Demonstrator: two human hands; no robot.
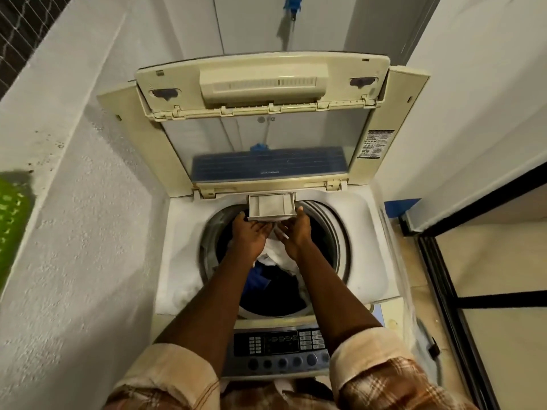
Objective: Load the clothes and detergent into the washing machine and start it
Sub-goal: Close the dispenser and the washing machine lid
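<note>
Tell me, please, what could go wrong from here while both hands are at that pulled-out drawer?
The detergent drawer juts over the drum; detergent might spill straight onto the clothes. The left hand and right hand could get pinched when pushing it shut. The raised lid could drop.

Both arms reach forward and slightly inward from the bottom of the view, bare from the rolled-up cuffs to the wrists, the forearms nearly straight. The left hand is extended with the back facing up, its fingers reaching forward and the fingertips out of sight. The right hand lies just beside it, tilted a little toward the left one, thumb side up, with the thumb pointing forward. The two hands sit close together, nearly touching at the fingers, with the wrists apart. How far either hand's fingers are curled cannot be told from this angle.
</note>
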